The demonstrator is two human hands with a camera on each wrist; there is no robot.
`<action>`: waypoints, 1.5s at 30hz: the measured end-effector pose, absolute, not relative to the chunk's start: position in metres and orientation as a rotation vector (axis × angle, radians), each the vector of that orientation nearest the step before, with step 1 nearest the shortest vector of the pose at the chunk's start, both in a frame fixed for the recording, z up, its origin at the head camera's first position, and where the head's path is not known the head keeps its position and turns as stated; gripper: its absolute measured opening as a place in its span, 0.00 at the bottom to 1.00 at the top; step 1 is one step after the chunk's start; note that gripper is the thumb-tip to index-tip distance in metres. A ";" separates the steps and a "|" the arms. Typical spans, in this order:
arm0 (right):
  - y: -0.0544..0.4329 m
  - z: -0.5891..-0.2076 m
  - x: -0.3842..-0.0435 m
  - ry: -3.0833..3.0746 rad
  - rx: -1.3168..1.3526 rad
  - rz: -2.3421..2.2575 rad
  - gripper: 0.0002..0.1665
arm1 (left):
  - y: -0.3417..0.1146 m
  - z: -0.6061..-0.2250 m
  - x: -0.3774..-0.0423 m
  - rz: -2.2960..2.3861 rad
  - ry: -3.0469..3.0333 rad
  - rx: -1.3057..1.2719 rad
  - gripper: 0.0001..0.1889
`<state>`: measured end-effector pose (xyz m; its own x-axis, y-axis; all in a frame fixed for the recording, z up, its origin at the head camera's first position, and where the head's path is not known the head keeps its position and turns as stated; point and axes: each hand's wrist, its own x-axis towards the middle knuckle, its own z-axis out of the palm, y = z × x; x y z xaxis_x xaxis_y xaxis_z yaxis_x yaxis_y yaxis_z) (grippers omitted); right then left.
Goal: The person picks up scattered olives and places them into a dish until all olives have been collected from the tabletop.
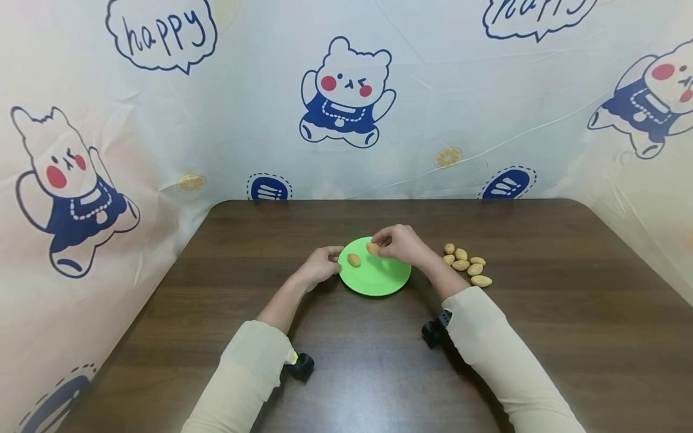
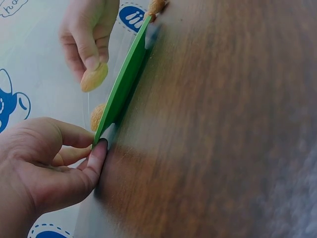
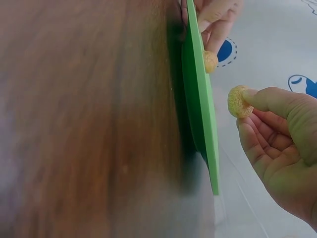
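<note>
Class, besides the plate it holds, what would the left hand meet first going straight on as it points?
Probably the nut lying on the plate, just ahead of the left hand, though depth is unclear.

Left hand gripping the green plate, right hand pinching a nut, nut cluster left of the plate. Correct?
No: the nut cluster lies right of the green plate, per the head view. Left hand gripping the plate and right hand pinching a nut are correct.

dark wooden table [image 1: 552,337], pale bear-printed backdrop [image 1: 433,102]
</note>
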<state>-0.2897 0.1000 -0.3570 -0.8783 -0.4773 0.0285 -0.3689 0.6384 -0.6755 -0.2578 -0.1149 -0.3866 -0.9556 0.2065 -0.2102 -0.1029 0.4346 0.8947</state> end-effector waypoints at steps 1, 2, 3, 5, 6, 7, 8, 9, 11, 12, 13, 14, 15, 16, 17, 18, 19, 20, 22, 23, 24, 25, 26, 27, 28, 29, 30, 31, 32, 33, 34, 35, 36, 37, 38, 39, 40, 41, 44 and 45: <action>0.098 -0.357 -0.291 2.705 -0.710 -1.058 0.14 | -0.115 -0.387 -0.258 1.530 2.406 0.092 0.31; 0.096 -0.357 -0.291 2.705 -0.711 -1.056 0.14 | -0.115 -0.387 -0.258 1.531 2.408 0.092 0.31; 0.095 -0.357 -0.292 2.706 -0.712 -1.054 0.14 | -0.115 -0.387 -0.257 1.532 2.409 0.093 0.31; 0.092 -0.358 -0.294 2.706 -0.707 -1.057 0.14 | -0.115 -0.387 -0.257 1.534 2.413 0.089 0.31; 0.090 -0.359 -0.294 2.702 -0.696 -1.061 0.14 | -0.115 -0.387 -0.257 1.538 2.410 0.091 0.31; 0.089 -0.359 -0.295 2.700 -0.690 -1.063 0.14 | -0.115 -0.387 -0.257 1.540 2.410 0.092 0.31; 0.088 -0.360 -0.296 2.695 -0.683 -1.067 0.14 | -0.114 -0.387 -0.257 1.545 2.405 0.093 0.31; 0.087 -0.361 -0.297 2.693 -0.682 -1.069 0.14 | -0.114 -0.387 -0.257 1.547 2.404 0.102 0.31; 0.085 -0.363 -0.299 2.685 -0.683 -1.070 0.14 | -0.115 -0.388 -0.257 1.554 2.396 0.106 0.31; 0.085 -0.364 -0.300 2.683 -0.684 -1.072 0.14 | -0.115 -0.388 -0.257 1.556 2.395 0.104 0.31; 0.084 -0.365 -0.301 2.683 -0.689 -1.069 0.14 | -0.115 -0.388 -0.257 1.556 2.395 0.103 0.31; 0.082 -0.365 -0.302 2.684 -0.689 -1.066 0.14 | -0.115 -0.388 -0.258 1.557 2.394 0.099 0.31; 0.081 -0.366 -0.302 2.684 -0.689 -1.063 0.14 | -0.116 -0.388 -0.258 1.557 2.395 0.095 0.31; 0.080 -0.366 -0.303 2.683 -0.691 -1.060 0.14 | -0.116 -0.389 -0.258 1.555 2.397 0.089 0.31; 0.079 -0.366 -0.303 2.683 -0.696 -1.059 0.14 | -0.116 -0.389 -0.258 1.554 2.399 0.088 0.30; 0.078 -0.366 -0.304 2.683 -0.706 -1.053 0.14 | -0.116 -0.389 -0.258 1.555 2.401 0.085 0.30; 0.077 -0.366 -0.304 2.681 -0.714 -1.050 0.14 | -0.116 -0.388 -0.258 1.557 2.399 0.081 0.30; 0.076 -0.366 -0.304 2.680 -0.724 -1.045 0.14 | -0.116 -0.388 -0.258 1.554 2.402 0.078 0.30; 0.074 -0.365 -0.304 2.675 -0.737 -1.035 0.14 | -0.116 -0.388 -0.258 1.550 2.405 0.082 0.30; 0.073 -0.365 -0.304 2.673 -0.740 -1.027 0.14 | -0.116 -0.387 -0.258 1.552 2.402 0.080 0.31; 0.073 -0.365 -0.304 2.672 -0.740 -1.019 0.14 | -0.116 -0.387 -0.258 1.550 2.401 0.080 0.31; 0.072 -0.365 -0.304 2.671 -0.735 -1.011 0.14 | -0.116 -0.387 -0.257 1.550 2.398 0.080 0.31; 0.072 -0.366 -0.304 2.669 -0.730 -1.001 0.14 | -0.116 -0.387 -0.257 1.549 2.398 0.083 0.31; 0.071 -0.366 -0.304 2.667 -0.725 -0.993 0.14 | -0.115 -0.386 -0.257 1.552 2.395 0.083 0.31; 0.071 -0.367 -0.305 2.666 -0.720 -0.986 0.14 | -0.115 -0.386 -0.256 1.551 2.393 0.084 0.31; 0.070 -0.367 -0.305 2.666 -0.720 -0.978 0.14 | -0.115 -0.386 -0.256 1.551 2.394 0.086 0.31; 0.070 -0.367 -0.305 2.665 -0.717 -0.974 0.14 | -0.115 -0.386 -0.256 1.551 2.393 0.086 0.31; 0.070 -0.368 -0.305 2.664 -0.714 -0.970 0.14 | -0.115 -0.387 -0.256 1.550 2.393 0.088 0.31; 0.070 -0.368 -0.305 2.663 -0.710 -0.968 0.14 | -0.115 -0.387 -0.257 1.550 2.392 0.088 0.31; 0.070 -0.368 -0.305 2.663 -0.706 -0.969 0.14 | -0.115 -0.387 -0.257 1.549 2.390 0.091 0.31; 0.069 -0.368 -0.305 2.663 -0.701 -0.971 0.14 | -0.115 -0.387 -0.257 1.550 2.389 0.093 0.31; 0.069 -0.368 -0.305 2.662 -0.697 -0.973 0.14 | -0.115 -0.387 -0.258 1.552 2.385 0.095 0.31; 0.069 -0.368 -0.306 2.660 -0.693 -0.974 0.14 | -0.115 -0.387 -0.258 1.558 2.377 0.099 0.30; 0.069 -0.368 -0.306 2.659 -0.691 -0.976 0.14 | -0.115 -0.386 -0.258 1.559 2.367 0.102 0.30; 0.069 -0.368 -0.306 2.658 -0.689 -0.976 0.14 | -0.115 -0.383 -0.256 1.558 2.360 0.102 0.30; 0.069 -0.368 -0.307 2.658 -0.689 -0.974 0.14 | -0.115 -0.378 -0.253 1.556 2.354 0.104 0.30; 0.068 -0.369 -0.307 2.658 -0.694 -0.971 0.15 | -0.115 -0.378 -0.253 1.557 2.353 0.103 0.30; 0.068 -0.369 -0.307 2.658 -0.697 -0.969 0.15 | -0.115 -0.378 -0.253 1.556 2.353 0.101 0.30; 0.067 -0.370 -0.308 2.660 -0.703 -0.961 0.15 | -0.115 -0.379 -0.252 1.550 2.374 0.091 0.31; 0.067 -0.371 -0.308 2.662 -0.706 -0.957 0.15 | -0.115 -0.382 -0.254 1.551 2.382 0.088 0.31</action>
<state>-0.3077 0.0670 -0.3709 -0.8589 -0.5099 -0.0476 -0.3628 0.6714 -0.6462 -0.2538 -0.1153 -0.3821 -0.9542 0.2106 -0.2124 -0.1091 0.4163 0.9026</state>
